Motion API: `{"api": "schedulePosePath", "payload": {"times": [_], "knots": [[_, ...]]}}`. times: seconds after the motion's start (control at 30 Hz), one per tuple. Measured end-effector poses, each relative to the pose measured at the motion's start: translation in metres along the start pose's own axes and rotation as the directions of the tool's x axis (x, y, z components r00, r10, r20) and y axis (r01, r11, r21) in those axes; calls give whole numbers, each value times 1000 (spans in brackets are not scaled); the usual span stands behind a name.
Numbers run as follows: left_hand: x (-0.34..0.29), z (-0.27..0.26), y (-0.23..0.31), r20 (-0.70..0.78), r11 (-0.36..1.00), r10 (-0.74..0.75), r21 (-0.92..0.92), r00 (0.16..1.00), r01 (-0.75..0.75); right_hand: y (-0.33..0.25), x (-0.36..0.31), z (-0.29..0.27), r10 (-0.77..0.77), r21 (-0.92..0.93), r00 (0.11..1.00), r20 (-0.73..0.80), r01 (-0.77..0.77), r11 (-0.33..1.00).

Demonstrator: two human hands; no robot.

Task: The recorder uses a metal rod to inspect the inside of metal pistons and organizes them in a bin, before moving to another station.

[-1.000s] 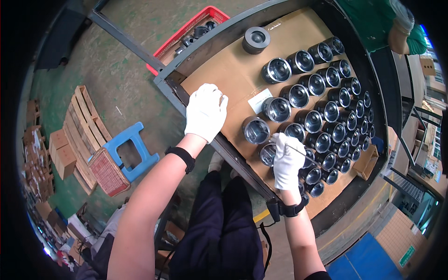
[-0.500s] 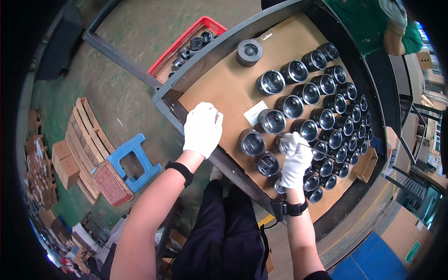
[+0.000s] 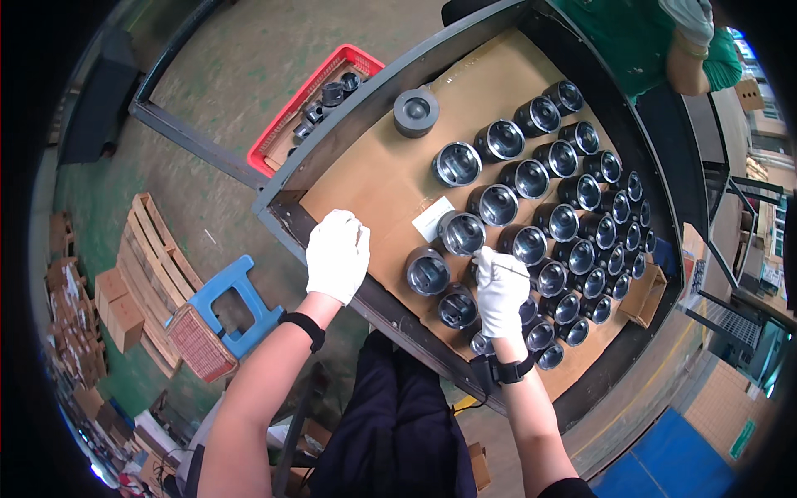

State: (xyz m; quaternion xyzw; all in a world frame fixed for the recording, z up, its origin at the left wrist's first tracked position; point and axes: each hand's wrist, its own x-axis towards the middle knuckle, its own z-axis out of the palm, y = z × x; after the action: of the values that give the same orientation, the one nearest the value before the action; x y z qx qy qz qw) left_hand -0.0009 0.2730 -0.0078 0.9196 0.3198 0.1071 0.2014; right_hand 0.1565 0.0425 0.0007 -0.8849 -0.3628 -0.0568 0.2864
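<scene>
My right hand (image 3: 502,292), in a white glove, is closed on a thin metal rod (image 3: 518,270). It hovers over the near-left rows of dark, shiny pistons (image 3: 493,204), partly covering some below it. Their hollow ends face up. My left hand (image 3: 339,257), also gloved, is at the cart's left side, just over the rim, fingers curled; its palm side is hidden. The closest pistons to it are a dark piston (image 3: 427,271) and, farther off, a lone grey piston (image 3: 416,113) with its round crown facing up.
The pistons stand on cardboard (image 3: 365,178) inside a dark metal cart (image 3: 286,228). A white paper (image 3: 432,217) lies among them. Beyond the left rim is a red crate (image 3: 270,137) of pistons. A blue stool (image 3: 241,303) stands left; a person in green (image 3: 610,41) is opposite.
The whole view has shifted, so cart and pistons appear lower and farther left. My right hand has moved slightly away from me over the pistons, still gripping the rod. The left keeps its curled pose.
</scene>
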Motion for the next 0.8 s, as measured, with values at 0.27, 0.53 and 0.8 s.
{"api": "schedulePosePath", "payload": {"times": [0.27,0.53,0.8], "knots": [[4,-2,-1,63,999,-9,39,998,6,6,20,-5,136,182,990,29,-139,973],[10,-2,7,119,1000,-21,23,993,18,19,42,19,-7,-4,995,100,7,1000],[11,-6,6,133,999,-19,45,991,13,40,55,-21,320,280,946,50,-320,905]]}}
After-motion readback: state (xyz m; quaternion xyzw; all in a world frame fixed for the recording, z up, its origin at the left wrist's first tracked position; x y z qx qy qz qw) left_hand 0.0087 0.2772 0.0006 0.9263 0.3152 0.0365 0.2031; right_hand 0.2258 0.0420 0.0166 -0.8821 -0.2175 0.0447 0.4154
